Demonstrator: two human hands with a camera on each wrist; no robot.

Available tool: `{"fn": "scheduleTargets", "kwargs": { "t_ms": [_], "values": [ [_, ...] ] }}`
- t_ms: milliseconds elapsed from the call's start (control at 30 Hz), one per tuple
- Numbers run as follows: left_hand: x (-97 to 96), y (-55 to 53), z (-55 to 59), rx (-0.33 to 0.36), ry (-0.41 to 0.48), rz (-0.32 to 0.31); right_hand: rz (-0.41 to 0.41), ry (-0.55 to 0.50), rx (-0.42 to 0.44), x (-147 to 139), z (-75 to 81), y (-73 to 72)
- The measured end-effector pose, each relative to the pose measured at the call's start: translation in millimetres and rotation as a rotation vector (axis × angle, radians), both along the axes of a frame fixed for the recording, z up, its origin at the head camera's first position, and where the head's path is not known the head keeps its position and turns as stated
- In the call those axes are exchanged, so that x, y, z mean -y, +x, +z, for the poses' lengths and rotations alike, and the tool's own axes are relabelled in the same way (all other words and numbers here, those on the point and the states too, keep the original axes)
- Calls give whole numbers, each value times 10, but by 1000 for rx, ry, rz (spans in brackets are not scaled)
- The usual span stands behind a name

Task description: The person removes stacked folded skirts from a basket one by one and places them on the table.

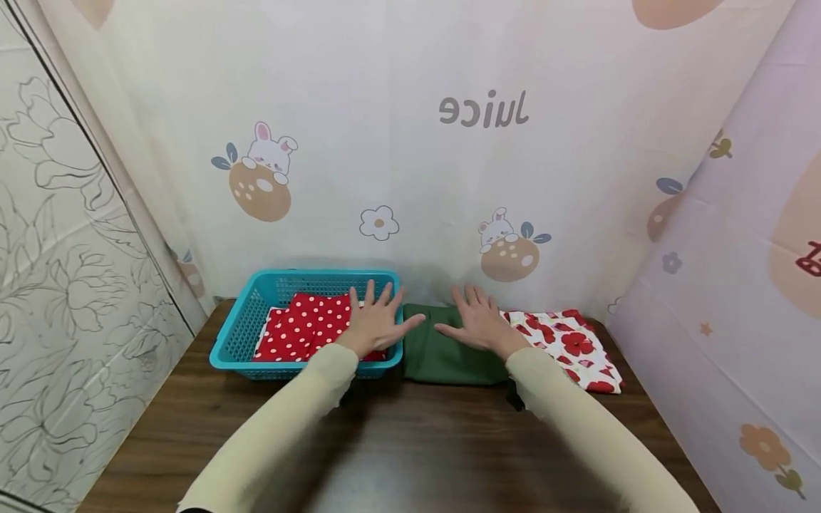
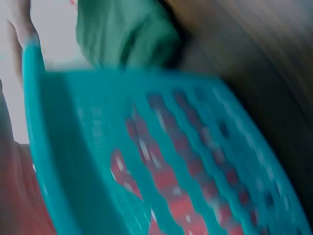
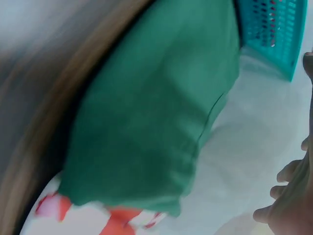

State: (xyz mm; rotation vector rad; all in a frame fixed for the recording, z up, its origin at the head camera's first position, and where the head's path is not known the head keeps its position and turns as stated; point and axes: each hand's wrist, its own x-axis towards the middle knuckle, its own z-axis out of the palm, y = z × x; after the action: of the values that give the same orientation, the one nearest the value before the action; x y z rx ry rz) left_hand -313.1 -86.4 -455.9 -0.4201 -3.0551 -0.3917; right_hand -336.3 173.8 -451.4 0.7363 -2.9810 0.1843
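Observation:
My left hand [image 1: 372, 324] is over the right side of a turquoise plastic basket [image 1: 239, 335], its fingers spread and holding nothing. Inside the basket lies a folded red cloth with white dots [image 1: 295, 331]. To the basket's right is a folded dark green cloth [image 1: 449, 367]. Above that cloth is my right hand [image 1: 481, 324], fingers extended and thumb out, nothing in its grasp. A white cloth with red flowers [image 1: 580, 345] lies folded to the right. The right wrist view shows the green cloth [image 3: 156, 112] and fingers at the edge. Blur softens the left wrist view of the basket [image 2: 73, 147].
Everything rests on a dark brown wooden table [image 1: 398, 456]. A printed pale curtain [image 1: 410, 164] rises right behind the basket and cloths. Another patterned curtain [image 1: 725, 285] borders the right side, and a flower-line-drawn panel [image 1: 64, 285] stands on the left.

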Motion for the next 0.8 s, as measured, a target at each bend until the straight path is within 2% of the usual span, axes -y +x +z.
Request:
{"fn": "scheduleTargets", "kwargs": {
  "t_ms": [133,300,600,800],
  "values": [
    [372,-28,19,18,-17,49,37,-25,-4,241,18,-53],
    [799,-5,66,27,18,84,58,-35,23,544,111,-53],
    [1520,134,202,9,46,162,-36,-138,181,1115,400,-14],
    [1863,218,339,10,117,163,-81,-147,205,1381,496,57]
  ]
}}
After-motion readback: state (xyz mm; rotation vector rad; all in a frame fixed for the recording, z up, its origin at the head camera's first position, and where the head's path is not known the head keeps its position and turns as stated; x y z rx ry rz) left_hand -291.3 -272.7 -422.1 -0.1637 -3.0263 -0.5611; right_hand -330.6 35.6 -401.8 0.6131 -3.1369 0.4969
